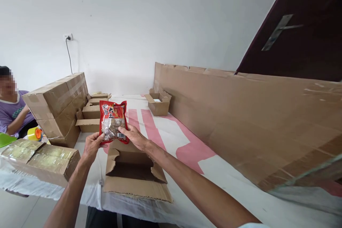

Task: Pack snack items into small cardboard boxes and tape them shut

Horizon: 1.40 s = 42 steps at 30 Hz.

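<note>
A red plastic food packet (113, 115) with a clear window and dark lettering is held upright between both my hands. My left hand (92, 146) pinches its lower left corner. My right hand (133, 136) grips the lower right side, thumb across the front. Just below and nearer to me lies an open cardboard box (139, 187) with its flaps folded out. Its inside is in shadow, and I cannot make out any contents.
Taped boxes (57, 101) are stacked at the left, with open boxes (92, 114) beside them. A sealed carton (42, 160) lies near the front left, below a yellow tape roll (34, 134). A small open box (158, 103) stands by the cardboard barrier (227, 114). A person (12, 107) sits far left.
</note>
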### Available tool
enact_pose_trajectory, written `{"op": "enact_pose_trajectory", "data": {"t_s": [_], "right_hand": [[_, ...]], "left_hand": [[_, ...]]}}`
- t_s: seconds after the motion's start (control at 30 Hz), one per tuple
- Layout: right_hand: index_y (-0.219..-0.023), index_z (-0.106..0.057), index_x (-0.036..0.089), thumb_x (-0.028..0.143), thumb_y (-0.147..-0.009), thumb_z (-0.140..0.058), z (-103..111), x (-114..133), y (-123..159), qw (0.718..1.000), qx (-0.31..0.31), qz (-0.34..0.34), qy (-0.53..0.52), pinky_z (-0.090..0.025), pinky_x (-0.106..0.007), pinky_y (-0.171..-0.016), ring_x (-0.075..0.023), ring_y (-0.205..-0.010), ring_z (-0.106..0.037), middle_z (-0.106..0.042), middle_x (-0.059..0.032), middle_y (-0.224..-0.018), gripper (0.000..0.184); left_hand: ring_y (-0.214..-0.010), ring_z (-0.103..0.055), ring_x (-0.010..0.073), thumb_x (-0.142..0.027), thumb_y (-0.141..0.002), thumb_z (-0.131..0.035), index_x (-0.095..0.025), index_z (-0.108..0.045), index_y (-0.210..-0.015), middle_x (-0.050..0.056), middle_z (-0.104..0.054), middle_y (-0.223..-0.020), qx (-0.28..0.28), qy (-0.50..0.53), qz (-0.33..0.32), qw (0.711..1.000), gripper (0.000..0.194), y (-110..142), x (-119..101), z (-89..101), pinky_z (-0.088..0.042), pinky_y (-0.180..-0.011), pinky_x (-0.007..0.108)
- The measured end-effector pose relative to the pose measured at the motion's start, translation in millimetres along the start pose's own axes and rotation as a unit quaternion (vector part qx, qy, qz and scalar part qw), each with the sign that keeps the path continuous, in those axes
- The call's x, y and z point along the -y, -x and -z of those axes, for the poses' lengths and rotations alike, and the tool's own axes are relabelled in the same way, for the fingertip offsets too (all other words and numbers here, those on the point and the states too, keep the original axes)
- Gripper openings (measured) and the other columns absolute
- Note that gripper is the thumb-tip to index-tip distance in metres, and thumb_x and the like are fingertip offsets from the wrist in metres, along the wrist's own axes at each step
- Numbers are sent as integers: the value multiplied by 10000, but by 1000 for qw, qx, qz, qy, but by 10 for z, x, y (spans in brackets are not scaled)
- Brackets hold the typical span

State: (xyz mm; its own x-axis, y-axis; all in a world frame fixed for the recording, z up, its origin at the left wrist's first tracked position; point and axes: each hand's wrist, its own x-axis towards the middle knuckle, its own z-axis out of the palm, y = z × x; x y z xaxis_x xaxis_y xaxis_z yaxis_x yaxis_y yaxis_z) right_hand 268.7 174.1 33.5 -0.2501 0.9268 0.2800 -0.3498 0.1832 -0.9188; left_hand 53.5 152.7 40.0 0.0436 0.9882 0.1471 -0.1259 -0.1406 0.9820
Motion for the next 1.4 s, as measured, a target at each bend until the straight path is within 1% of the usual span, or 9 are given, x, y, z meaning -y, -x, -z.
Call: {"op": "enact_pose_trajectory", "data": {"t_s": [0.13, 0.3, 0.43, 0.57, 0.77, 0.93, 1.1, 1.27, 1.4], "right_hand": [[-1163, -750, 214, 615, -755, -903, 34, -51, -33, 1000, -15, -5, 2, -601, -452, -1005, -270, -1044, -756, -817, -82, -1148, 592], [-1107, -737, 209, 584, -706, -932, 92, -166, -126, 999, -54, -6, -6, -602, -449, -1003, -275, -1043, -759, -821, -74, -1107, 582], [-1126, -736, 212, 592, -697, -929, 129, -252, -173, 998, -62, -9, -14, -608, -450, -994, -275, -1039, -763, -823, -75, -1118, 605], [-1110, -737, 208, 582, -679, -938, 171, -347, -190, 997, -70, -19, -16, -601, -448, -990, -257, -980, -769, -830, -61, -1058, 605], [-1063, -738, 196, 579, -661, -944, 219, -491, -202, 997, -74, -32, -19, -591, -429, -971, -234, -933, -763, -825, -42, -990, 592], [-1056, -733, 192, 567, -671, -936, 246, -580, -205, 996, -74, -45, -16, -597, -402, -904, -222, -883, -751, -816, -41, -953, 574], [-1020, -731, 200, 561, -655, -936, 260, -675, -215, 995, -85, -56, -7, -595, -392, -855, -227, -847, -741, -807, -36, -903, 553], [-1047, -731, 215, 558, -694, -914, 236, -684, -161, 996, -70, -55, 0, -595, -408, -876, -254, -905, -748, -823, -56, -986, 525], [-1094, -731, 232, 581, -728, -883, 221, -640, -131, 998, -46, -51, 12, -597, -435, -902, -284, -952, -754, -827, -70, -1049, 528]], "left_hand": [[-726, -778, 228, -634, -572, -999, -119, -855, -914, 111, -834, -850, -9, 19, 9, 1000, 635, -59, 92, 13, -617, -599, 276], [-743, -792, 242, -610, -542, -1013, -124, -844, -929, 104, -833, -875, -20, 38, 15, 999, 644, -146, 143, -9, -618, -589, 283], [-761, -799, 246, -523, -541, -1029, -134, -854, -968, 104, -846, -909, -21, 41, 26, 999, 604, -172, 175, -33, -614, -605, 277], [-751, -798, 248, -454, -512, -1043, -139, -861, -930, 103, -848, -881, -18, 37, 40, 998, 554, -181, 216, -32, -614, -618, 284], [-719, -786, 239, -438, -489, -1043, -141, -861, -895, 98, -848, -859, -24, 32, 50, 998, 535, -192, 313, -10, -610, -620, 290], [-723, -783, 237, -446, -489, -1040, -138, -857, -911, 92, -845, -859, -22, 36, 60, 997, 554, -197, 409, 19, -611, -623, 294], [-693, -762, 221, -435, -478, -1037, -135, -846, -881, 80, -833, -823, -19, 38, 69, 997, 537, -210, 510, 54, -597, -614, 285], [-682, -756, 219, -439, -509, -1031, -137, -842, -877, 85, -833, -840, -20, 39, 67, 997, 513, -167, 568, 67, -597, -611, 294], [-718, -767, 246, -477, -527, -1032, -118, -846, -928, 107, -833, -860, 1, 49, 50, 998, 569, -134, 550, 22, -606, -661, 327]]}}
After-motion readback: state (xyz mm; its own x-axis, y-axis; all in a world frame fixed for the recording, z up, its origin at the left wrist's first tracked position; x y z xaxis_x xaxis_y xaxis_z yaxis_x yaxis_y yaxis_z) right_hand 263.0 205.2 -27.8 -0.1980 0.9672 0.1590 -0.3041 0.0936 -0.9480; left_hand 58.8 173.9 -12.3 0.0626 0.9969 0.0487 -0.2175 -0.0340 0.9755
